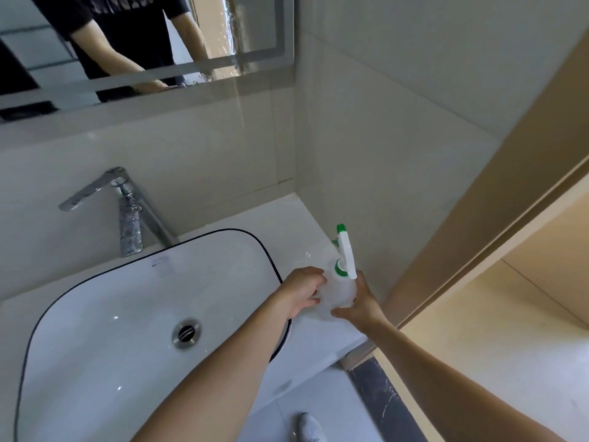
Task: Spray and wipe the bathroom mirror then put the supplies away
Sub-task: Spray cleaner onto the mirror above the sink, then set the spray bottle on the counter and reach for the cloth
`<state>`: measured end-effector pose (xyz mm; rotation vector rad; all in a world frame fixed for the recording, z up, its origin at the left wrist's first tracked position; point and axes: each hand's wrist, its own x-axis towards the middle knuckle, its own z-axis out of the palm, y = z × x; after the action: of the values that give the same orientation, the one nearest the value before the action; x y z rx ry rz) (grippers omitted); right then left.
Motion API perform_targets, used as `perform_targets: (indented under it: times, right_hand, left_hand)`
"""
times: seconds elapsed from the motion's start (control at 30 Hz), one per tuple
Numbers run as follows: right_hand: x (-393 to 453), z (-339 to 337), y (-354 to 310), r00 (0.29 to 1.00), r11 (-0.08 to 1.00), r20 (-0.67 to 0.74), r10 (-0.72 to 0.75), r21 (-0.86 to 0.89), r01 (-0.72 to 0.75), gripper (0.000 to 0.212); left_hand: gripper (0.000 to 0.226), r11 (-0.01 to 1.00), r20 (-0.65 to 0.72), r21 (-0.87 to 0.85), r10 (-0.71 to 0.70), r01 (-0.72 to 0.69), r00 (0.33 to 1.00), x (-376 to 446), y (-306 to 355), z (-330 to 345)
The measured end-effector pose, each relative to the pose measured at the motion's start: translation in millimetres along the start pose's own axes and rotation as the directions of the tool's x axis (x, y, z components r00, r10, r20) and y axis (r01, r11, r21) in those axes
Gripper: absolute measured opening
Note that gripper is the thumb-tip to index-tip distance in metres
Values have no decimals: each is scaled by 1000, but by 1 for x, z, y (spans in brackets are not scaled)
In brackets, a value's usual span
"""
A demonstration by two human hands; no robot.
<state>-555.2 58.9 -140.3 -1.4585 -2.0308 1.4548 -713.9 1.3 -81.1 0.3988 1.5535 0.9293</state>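
You held the spray bottle [338,290] in both hands at the right end of the worktop [306,224], beside the sink [111,314].

The bottle stood roughly upright, its long axis vertical, with the green-tipped nozzle pointing away from you toward the back wall. Your left hand [302,290] curled its fingers against the bottle's left side; your right hand [361,306] wrapped the right side from behind, both forearms reaching forward. The translucent body blurred into the white worktop, so its base was probably resting there. The mirror [143,43] above was cut off at the frame's top.
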Motion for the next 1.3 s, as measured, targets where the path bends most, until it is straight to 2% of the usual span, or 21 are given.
perform_targets:
  times: [0.07,0.13,0.2,0.3,0.5,0.73,0.97,1.3]
  right_hand:
    - [-2,-1,-1,1000,1000,7,-1,0,1,104]
    - [-6,-4,-3,1000,1000,7,3,3,-3,104]
    - [-10,-7,-5,1000,1000,-6,12,23,-12,100]
    - [-23,-11,-10,999,996,-49,4,87,1,91]
    - [-77,-6,-28,978,988,-210,-1,151,34,85]
    - [-175,17,-21,879,937,-469,82,336,92,65]
    - [-251,28,25,785,908,-575,231,418,38,56]
    - [-265,45,130,714,877,-604,354,479,-30,53]
  left_hand:
    - [18,1000,-22,20,14,-13,1000,-5,3,1]
    - [25,997,-60,72,35,-31,998,-7,4,0]
    - [20,984,-94,157,100,-84,991,-13,6,-3]
    - [42,939,-121,281,241,-200,963,-28,11,-12]
    - [43,804,-130,442,496,-398,858,-75,12,-44]
    - [47,626,-62,482,722,-613,689,-134,-10,-67]
    - [46,572,73,398,760,-718,646,-174,-46,-37]
    - [39,494,362,426,675,-758,643,-119,-155,64]
